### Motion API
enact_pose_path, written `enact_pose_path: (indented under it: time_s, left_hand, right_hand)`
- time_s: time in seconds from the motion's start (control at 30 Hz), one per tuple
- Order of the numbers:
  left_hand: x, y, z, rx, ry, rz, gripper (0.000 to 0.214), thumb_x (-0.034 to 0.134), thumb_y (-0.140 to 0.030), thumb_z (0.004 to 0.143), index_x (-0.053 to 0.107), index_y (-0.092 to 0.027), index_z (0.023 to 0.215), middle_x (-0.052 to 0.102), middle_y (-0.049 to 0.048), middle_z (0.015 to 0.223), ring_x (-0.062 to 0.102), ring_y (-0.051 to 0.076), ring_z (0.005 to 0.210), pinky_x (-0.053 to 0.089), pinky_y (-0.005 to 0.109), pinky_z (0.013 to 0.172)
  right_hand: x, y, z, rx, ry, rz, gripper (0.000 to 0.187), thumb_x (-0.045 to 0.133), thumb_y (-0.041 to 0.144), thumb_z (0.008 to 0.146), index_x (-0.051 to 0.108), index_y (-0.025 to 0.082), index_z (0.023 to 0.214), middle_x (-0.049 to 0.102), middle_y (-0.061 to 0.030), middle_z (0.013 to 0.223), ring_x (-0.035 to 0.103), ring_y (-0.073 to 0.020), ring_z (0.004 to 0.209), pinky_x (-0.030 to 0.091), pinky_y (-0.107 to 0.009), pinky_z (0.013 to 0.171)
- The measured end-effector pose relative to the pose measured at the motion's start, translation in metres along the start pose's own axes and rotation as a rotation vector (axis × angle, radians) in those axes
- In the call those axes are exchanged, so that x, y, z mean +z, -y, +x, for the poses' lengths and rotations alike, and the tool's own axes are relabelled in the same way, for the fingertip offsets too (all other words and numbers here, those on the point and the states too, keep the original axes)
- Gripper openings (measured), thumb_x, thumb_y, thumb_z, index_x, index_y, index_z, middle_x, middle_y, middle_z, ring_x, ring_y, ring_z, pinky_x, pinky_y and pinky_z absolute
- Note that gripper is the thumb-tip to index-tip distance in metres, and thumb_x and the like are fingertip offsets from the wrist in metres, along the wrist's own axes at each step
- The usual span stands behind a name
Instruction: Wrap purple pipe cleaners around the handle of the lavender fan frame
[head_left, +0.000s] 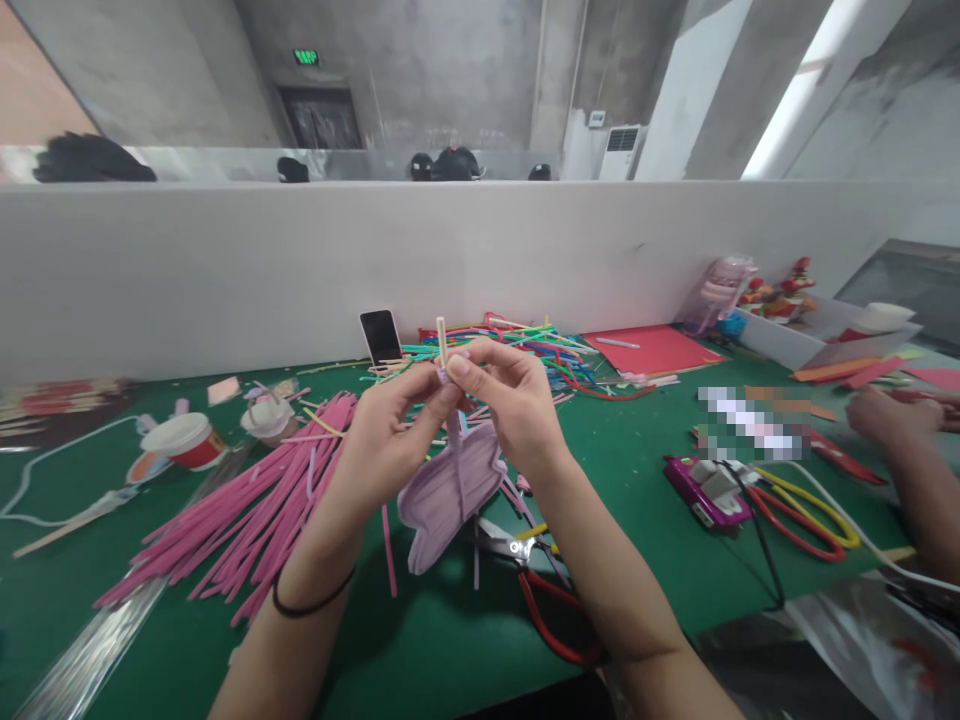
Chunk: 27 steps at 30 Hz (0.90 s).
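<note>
Both my hands are raised over the green table, pinching a thin pale stick that stands upright between them. A lilac shape woven from fuzzy craft stems hangs from the stick below my fingers. My left hand grips the stick from the left with thumb and forefinger closed. From the right, my right hand pinches the same stick at the top of the lilac piece. A black band circles my left wrist.
A heap of pink craft stems lies at left, mixed-colour stems at the back. Red-handled scissors lie under my right arm. A phone leans on the white partition. Cups, a purple tool and another person's hand are nearby.
</note>
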<state>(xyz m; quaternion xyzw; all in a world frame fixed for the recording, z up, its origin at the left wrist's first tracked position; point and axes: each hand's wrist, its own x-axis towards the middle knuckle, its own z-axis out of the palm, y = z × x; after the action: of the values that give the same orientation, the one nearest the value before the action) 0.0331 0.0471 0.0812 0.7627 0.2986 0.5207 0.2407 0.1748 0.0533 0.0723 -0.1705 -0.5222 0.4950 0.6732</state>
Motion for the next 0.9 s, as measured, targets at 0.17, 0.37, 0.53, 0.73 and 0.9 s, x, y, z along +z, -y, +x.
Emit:
enact_pose_path:
  time_s: [0.17,0.37,0.53,0.73,0.9]
  left_hand:
    - [0.006,-0.001,-0.003,0.040,-0.197,0.069,0.017,0.077,-0.037,0.085,0.071,-0.022,0.089,0.074,0.0009,0.084,0.070,0.018,0.080,0.057,0.031,0.079]
    - [0.000,0.001,-0.006,0.074,-0.176,0.034,0.007,0.074,-0.030,0.088,0.076,-0.024,0.090,0.076,0.0010,0.084,0.070,0.018,0.077,0.057,0.031,0.074]
    - [-0.005,-0.002,-0.007,0.093,-0.159,0.089,0.008,0.071,-0.029,0.090,0.077,-0.023,0.089,0.077,0.0017,0.088,0.070,0.019,0.081,0.058,0.032,0.078]
    - [-0.015,0.000,-0.002,0.014,-0.006,0.013,0.015,0.069,-0.034,0.091,0.079,-0.024,0.087,0.076,0.0033,0.082,0.069,0.020,0.077,0.056,0.032,0.072]
    - [-0.017,0.003,0.000,-0.055,0.087,-0.122,0.022,0.070,-0.040,0.090,0.079,-0.021,0.084,0.076,0.0053,0.078,0.070,0.022,0.075,0.057,0.033,0.070]
  right_hand:
    - [0.003,0.002,-0.002,-0.091,-0.120,-0.129,0.006,0.083,0.033,0.079,0.078,0.029,0.078,0.074,0.0027,0.083,0.064,-0.0134,0.085,0.050,-0.032,0.087]
    - [0.002,0.006,0.000,0.004,0.020,-0.052,0.012,0.083,0.038,0.078,0.077,0.028,0.077,0.074,0.0027,0.081,0.066,-0.0141,0.081,0.054,-0.031,0.077]
    - [0.001,0.005,0.000,-0.007,0.018,-0.024,0.012,0.084,0.036,0.077,0.077,0.027,0.078,0.072,0.0028,0.078,0.063,-0.0122,0.074,0.053,-0.028,0.069]
    - [-0.002,-0.005,0.004,0.004,0.047,-0.013,0.017,0.085,0.040,0.075,0.076,0.026,0.080,0.067,0.0032,0.074,0.058,-0.0111,0.066,0.050,-0.026,0.060]
    - [-0.004,-0.007,0.007,0.062,0.099,0.020,0.021,0.087,0.042,0.073,0.075,0.025,0.077,0.066,0.0042,0.073,0.056,-0.0096,0.059,0.048,-0.025,0.051]
